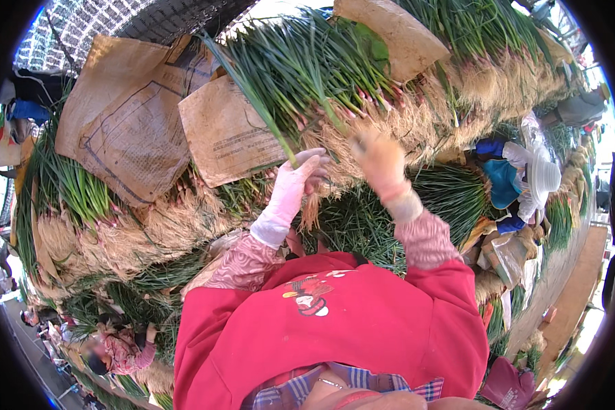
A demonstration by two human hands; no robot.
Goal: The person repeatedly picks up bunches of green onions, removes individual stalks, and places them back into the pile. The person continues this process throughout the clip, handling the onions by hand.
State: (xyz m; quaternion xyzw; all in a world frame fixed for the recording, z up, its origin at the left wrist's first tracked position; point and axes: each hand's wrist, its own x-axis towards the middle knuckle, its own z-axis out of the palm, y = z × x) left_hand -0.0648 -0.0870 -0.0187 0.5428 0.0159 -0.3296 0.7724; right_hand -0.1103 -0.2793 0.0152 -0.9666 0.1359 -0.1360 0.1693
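Note:
My left hand, in a pale pink glove, is closed around the lower stalk of a long green onion; its leaves slant up to the left and pale roots hang below the hand. Over the root ends of the large pile of green onions is my right hand, gloved and blurred. A green stalk reaches up from beside its fingertips; whether the fingers grip it is too blurred to tell. Brown paper sheets with print lie against the pile on the left.
A larger brown paper sack covers onions at the left. More onions lie at the right, near a person in a white hat. Another person works at the lower left. Loose green leaves lie below my hands.

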